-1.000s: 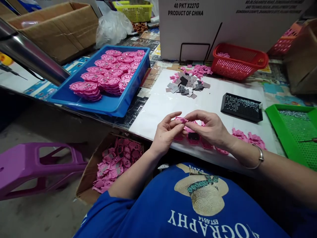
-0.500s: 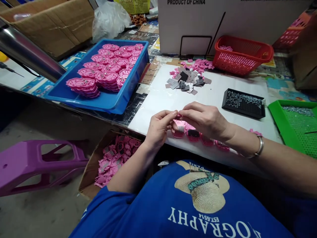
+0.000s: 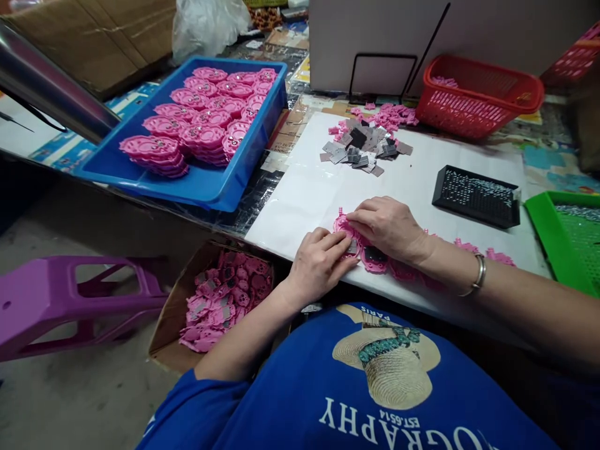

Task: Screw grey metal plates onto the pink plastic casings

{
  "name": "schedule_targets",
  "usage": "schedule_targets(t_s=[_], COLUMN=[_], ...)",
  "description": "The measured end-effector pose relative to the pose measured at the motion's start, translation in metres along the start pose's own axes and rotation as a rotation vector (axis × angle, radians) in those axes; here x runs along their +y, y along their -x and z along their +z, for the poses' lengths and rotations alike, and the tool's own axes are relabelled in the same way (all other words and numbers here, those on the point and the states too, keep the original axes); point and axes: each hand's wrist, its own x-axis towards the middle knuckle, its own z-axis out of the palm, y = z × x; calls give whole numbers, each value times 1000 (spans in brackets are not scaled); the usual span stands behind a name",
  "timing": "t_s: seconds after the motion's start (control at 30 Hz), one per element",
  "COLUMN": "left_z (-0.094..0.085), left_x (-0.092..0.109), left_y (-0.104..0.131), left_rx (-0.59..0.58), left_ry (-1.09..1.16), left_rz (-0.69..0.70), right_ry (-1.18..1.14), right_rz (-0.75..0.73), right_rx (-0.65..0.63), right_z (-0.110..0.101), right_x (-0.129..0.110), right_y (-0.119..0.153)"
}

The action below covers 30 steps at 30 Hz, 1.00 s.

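My left hand (image 3: pixel 321 262) lies at the board's front edge, its fingers and thumb holding the leftmost pink plastic part (image 3: pixel 341 224) down. That part carries a small grey plate (image 3: pixel 352 245). Over the same part's upper side, my right hand (image 3: pixel 391 228) is closed in a pinch; the small pink piece at its fingertips is mostly hidden. Beside it, another pink part (image 3: pixel 375 265) with a black plate (image 3: pixel 375 254) sits under my right hand. More pink parts (image 3: pixel 404 271) run on to the right in a row, partly covered by my right forearm.
Loose grey and black plates (image 3: pixel 363 147) and small pink pieces (image 3: pixel 391 115) are heaped behind my hands. A black screw tray (image 3: pixel 475 197), a green tray (image 3: pixel 546 231) and a red basket (image 3: pixel 482 100) stand right. A blue tray (image 3: pixel 225 194) holds stacked pink parts left, above a carton (image 3: pixel 164 331).
Both hands have come down from holding a small pink piece between them to the leftmost pink part. My left hand has turned palm down. The view has shifted slightly.
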Motion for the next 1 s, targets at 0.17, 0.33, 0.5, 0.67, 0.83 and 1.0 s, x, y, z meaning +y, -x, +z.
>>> schedule_targets(t_s=[0.17, 0.33, 0.5, 0.67, 0.83, 1.0], left_z=[0, 1, 2, 2, 3, 5], left_x=[-1, -2, -3, -3, -4, -6], left_y=[0, 1, 1, 1, 1, 2], left_rx=[26, 23, 58, 37, 38, 54], left_ry=[-13, -15, -15, 12, -2, 29], left_rz=[18, 4, 20, 2, 5, 25], right_ry=[15, -9, -9, 11, 21, 21], right_rz=[-1, 6, -7, 2, -14, 9], right_rx=[-3, -17, 28, 22, 2, -42], right_z=[4, 6, 7, 8, 8, 7], right_x=[0, 0, 0, 2, 1, -1], right_y=[-5, -5, -3, -4, -6, -9])
